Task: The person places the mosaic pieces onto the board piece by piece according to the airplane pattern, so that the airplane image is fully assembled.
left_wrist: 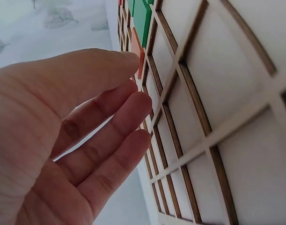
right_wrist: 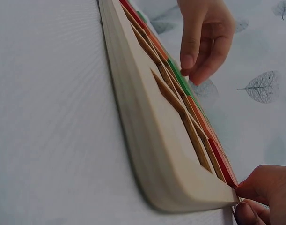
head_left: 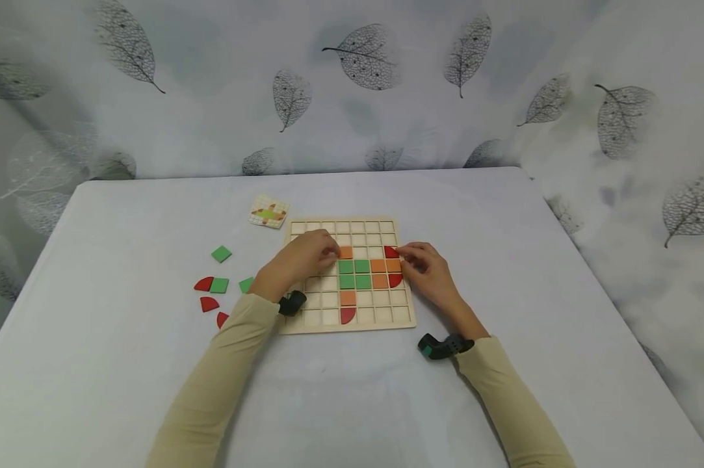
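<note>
A wooden grid board lies on the table with green square tiles, orange square tiles and red quarter-round tiles in its cells. My left hand reaches over the board's left half. Its thumb tip comes up to an orange tile beside the green ones; the other fingers are loosely bent with nothing visible among them. At the right edge, my right hand pinches the board's rim, thumb above and a finger below, next to a red tile.
A small pattern card lies behind the board's left corner. Left of the board are loose green tiles and loose red tiles, one red touching a green. White cloth covers the table; a leaf-print backdrop stands behind.
</note>
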Demonstrator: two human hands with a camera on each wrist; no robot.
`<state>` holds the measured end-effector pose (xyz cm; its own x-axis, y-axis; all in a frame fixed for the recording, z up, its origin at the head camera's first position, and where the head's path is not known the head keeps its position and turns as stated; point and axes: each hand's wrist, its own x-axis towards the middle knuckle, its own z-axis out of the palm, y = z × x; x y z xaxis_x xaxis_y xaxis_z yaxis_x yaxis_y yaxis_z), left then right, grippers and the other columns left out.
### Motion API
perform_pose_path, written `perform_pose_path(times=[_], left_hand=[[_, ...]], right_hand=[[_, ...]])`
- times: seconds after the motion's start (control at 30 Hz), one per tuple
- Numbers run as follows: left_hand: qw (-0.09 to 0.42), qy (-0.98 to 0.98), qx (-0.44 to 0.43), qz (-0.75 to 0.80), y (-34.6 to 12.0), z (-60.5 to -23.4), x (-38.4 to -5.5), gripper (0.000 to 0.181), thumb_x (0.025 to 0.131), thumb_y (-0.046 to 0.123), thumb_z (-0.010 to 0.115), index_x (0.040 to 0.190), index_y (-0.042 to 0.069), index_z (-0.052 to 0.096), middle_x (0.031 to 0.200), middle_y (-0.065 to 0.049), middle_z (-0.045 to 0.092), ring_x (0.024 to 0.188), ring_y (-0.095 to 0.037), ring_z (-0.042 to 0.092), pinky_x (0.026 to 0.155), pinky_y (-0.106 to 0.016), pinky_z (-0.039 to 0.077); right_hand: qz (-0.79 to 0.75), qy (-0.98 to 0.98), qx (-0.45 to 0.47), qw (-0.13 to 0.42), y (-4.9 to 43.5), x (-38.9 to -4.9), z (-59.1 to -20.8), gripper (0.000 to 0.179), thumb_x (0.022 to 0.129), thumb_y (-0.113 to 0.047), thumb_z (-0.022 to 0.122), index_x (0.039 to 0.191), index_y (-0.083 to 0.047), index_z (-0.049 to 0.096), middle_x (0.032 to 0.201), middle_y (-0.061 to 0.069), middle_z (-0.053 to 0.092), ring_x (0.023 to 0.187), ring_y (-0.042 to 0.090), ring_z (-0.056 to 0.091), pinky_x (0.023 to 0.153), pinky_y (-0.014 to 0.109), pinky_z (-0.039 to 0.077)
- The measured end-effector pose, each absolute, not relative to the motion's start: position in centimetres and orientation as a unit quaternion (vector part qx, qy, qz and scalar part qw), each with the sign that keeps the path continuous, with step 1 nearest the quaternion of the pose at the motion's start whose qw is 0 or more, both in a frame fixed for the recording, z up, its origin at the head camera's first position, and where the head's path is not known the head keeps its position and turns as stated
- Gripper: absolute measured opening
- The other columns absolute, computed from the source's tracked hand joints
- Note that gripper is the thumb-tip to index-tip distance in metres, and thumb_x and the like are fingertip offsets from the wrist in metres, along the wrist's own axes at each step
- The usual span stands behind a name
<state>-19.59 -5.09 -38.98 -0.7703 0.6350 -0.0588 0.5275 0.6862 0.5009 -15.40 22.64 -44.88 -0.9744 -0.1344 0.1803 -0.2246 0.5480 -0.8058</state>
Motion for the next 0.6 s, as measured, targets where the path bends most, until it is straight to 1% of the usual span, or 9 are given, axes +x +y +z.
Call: perform_pose_path(times=[0.2,0.4,0.6], left_hand=[[0.109,0.918,0.299,0.236,-6.1,-38.9,-18.8,0.02,0.096,0.013,0.062,0.11,0.003,0.071,0.107,-0.009,0.064,0.102,-0.024,0.063,0.09,-0.036,0.05],[0.104,0.931,0.26,0.232,-7.3,-38.6,-17.9,0.021,0.096,0.019,0.061,0.111,0.007,0.071,0.108,-0.006,0.064,0.101,-0.023,0.062,0.087,-0.038,0.05],[0.103,0.936,0.243,0.231,-9.0,-38.2,-17.5,0.021,0.095,0.019,0.062,0.109,0.006,0.07,0.108,-0.008,0.064,0.099,-0.024,0.061,0.085,-0.04,0.05]], right_hand=[[0.461,-0.88,0.102,0.05,22.7,-15.4,-44.9,0.028,0.092,-0.001,0.062,0.12,0.002,0.066,0.123,0.017,0.056,0.101,0.026,0.057,0.08,0.014,0.044],[0.459,-0.88,0.108,0.053,22.7,-15.4,-45.0,0.028,0.092,-0.001,0.062,0.12,0.002,0.066,0.124,0.018,0.056,0.101,0.026,0.057,0.08,0.014,0.044],[0.462,-0.878,0.114,0.054,22.8,-15.4,-45.1,0.029,0.092,0.0,0.062,0.12,0.003,0.066,0.124,0.018,0.056,0.1,0.027,0.057,0.08,0.013,0.043]])
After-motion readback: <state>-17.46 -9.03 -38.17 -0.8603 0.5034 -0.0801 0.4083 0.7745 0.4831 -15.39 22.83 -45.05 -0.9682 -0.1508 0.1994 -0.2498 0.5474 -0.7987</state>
